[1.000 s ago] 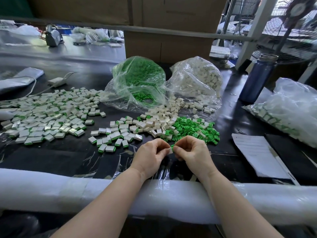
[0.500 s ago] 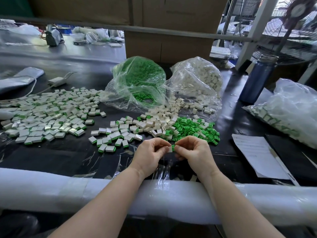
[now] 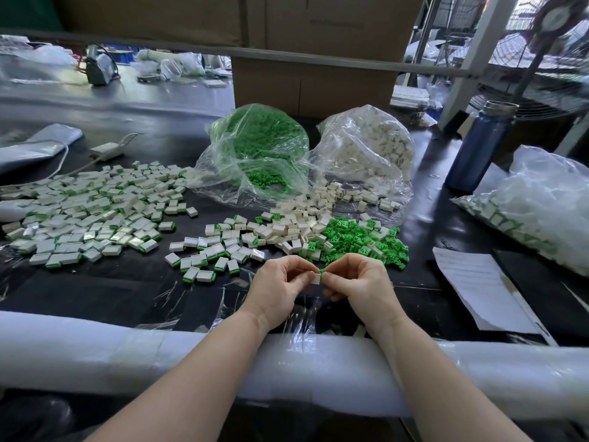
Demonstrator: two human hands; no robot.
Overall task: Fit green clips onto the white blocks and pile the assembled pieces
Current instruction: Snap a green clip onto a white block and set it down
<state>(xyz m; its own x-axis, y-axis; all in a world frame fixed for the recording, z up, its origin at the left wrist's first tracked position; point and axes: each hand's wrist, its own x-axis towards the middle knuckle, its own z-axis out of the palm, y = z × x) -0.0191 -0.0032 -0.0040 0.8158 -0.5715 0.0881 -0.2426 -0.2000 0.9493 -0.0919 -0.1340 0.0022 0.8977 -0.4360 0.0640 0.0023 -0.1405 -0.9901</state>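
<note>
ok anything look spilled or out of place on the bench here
Loose white blocks have spilled from the open clear bag and mingle with the loose green clips. That looks like working stock, not an accident. Nothing appears damaged.

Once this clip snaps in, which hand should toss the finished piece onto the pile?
Left, probably. The left hand already pinches the small white plastic block, and the pile of assembled white-and-green pieces lies on its side.

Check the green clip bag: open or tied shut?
Open. The bag of green clips lies with its slack mouth gaping toward the person, clips visible inside at the opening; no knot or tie shows.
</note>
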